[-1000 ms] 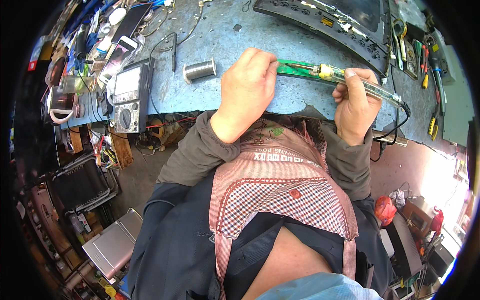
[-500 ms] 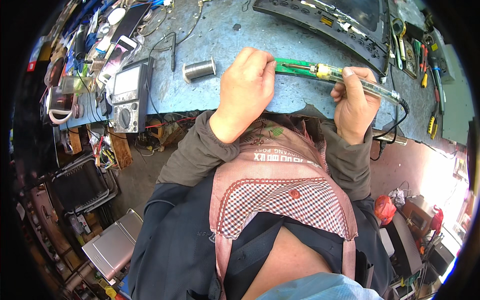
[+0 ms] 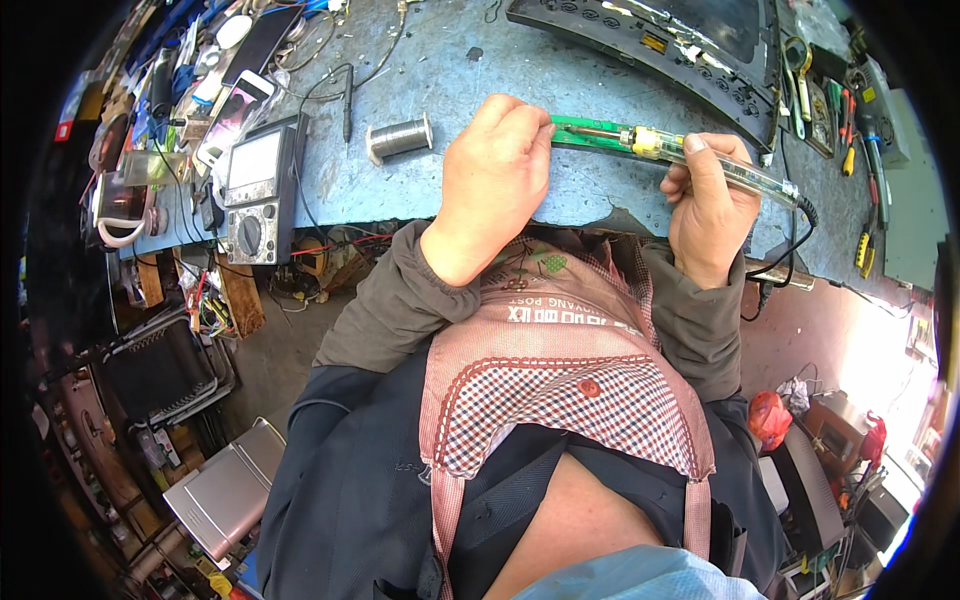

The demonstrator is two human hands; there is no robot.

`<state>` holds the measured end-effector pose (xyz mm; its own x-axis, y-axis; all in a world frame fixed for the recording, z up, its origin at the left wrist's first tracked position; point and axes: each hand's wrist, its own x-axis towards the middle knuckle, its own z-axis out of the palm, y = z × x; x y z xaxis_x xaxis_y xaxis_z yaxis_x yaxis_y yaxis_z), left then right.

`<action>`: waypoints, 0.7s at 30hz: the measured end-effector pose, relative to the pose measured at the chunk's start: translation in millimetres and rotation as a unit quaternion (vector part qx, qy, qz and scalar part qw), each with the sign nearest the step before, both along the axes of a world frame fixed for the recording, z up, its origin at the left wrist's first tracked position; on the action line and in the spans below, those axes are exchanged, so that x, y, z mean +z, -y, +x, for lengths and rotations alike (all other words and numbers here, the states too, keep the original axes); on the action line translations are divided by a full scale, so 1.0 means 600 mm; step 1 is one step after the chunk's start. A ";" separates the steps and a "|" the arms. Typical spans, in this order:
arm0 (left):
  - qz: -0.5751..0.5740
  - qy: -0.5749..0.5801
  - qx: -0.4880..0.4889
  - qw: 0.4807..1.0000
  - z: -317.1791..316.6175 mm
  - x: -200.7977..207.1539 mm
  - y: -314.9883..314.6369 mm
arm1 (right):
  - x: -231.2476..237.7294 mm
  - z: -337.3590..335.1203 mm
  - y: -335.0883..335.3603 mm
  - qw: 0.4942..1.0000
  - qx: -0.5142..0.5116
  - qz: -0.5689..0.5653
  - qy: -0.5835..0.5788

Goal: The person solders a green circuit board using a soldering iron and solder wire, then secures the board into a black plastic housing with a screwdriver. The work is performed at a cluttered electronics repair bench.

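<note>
My right hand (image 3: 712, 205) is closed around the clear handle of a soldering iron (image 3: 655, 145), with its metal tip pointing left. Beneath that tip lies a narrow green circuit board (image 3: 590, 140); whether the two touch I cannot tell. Closed at the board's left end is my left hand (image 3: 497, 180), gripping it with bent fingers that hide this end. A spool of solder wire (image 3: 398, 139) rests on the blue bench (image 3: 430, 75), left of my left hand. The iron's black cord (image 3: 803, 230) curls down past the bench's front edge.
An analog multimeter (image 3: 258, 190) and a white phone (image 3: 238, 115) sit at the left, with a black probe (image 3: 347, 105) nearby. A black-framed panel (image 3: 660, 50) occupies the back right. Screwdrivers (image 3: 849, 135) lie at the far right. Tools and parts crowd the left.
Almost everything stays in place. My left hand and the circuit board have shifted very slightly; my right hand keeps its hold on the soldering iron.
</note>
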<state>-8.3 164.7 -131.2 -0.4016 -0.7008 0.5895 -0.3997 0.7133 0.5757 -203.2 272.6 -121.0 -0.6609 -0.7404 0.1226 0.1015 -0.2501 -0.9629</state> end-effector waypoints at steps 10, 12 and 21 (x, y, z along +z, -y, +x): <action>-0.012 -0.032 0.016 0.999 -0.002 0.000 0.000 | -0.003 0.000 -0.001 0.999 -0.022 -0.029 0.036; -0.034 -0.020 0.023 0.999 -0.002 0.005 -0.004 | -0.006 -0.001 0.000 0.996 -0.038 -0.054 0.061; -0.052 0.031 0.015 0.998 -0.002 0.005 -0.001 | -0.004 0.001 0.003 0.998 -0.046 -0.039 0.031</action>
